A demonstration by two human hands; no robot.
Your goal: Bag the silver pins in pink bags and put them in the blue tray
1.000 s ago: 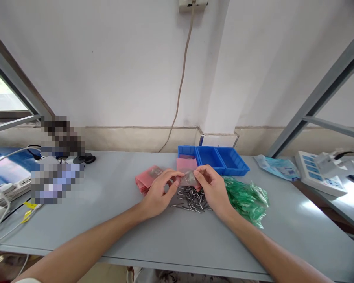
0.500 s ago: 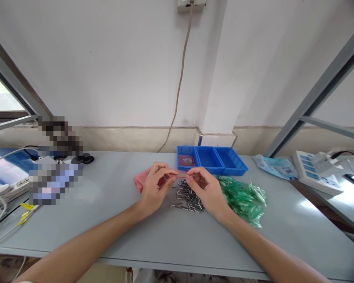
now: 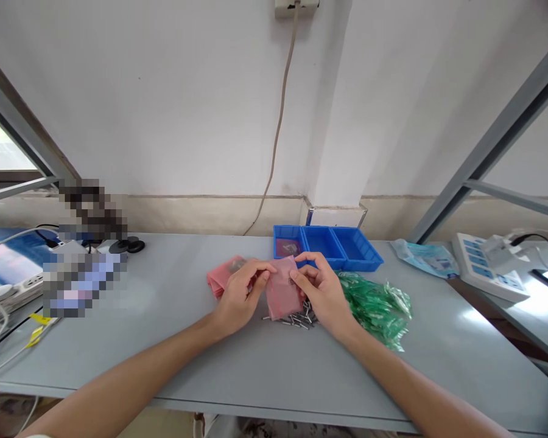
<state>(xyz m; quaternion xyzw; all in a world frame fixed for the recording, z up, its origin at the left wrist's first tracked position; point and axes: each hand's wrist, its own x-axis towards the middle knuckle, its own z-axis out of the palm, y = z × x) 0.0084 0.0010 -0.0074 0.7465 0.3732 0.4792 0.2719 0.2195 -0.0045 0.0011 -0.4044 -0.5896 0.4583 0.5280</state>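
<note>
A small pink translucent bag (image 3: 284, 292) hangs upright between my hands, its flat face toward me. My left hand (image 3: 242, 296) pinches its upper left corner between thumb and forefinger. On the other side, my right hand (image 3: 320, 292) grips the upper right edge with its fingers curled. Behind and below the bag lies a pile of small metal pins (image 3: 299, 320), partly hidden by it. Folded pink bags (image 3: 217, 280) rest just left of my left hand. Crumpled green plastic bags (image 3: 379, 310) lie right of my right hand.
A blue three-compartment tray (image 3: 365, 252) stands behind my hands, with a pink bag in its left compartment. Farther right are a light-blue packet (image 3: 427, 260) and a white power strip (image 3: 484, 267). Cables and another power strip (image 3: 27, 286) lie at the left.
The pink bag, earlier seen nearly edge-on between my fingertips, now hangs down with its face showing and covers part of the metal pins. Both hands have barely moved.
</note>
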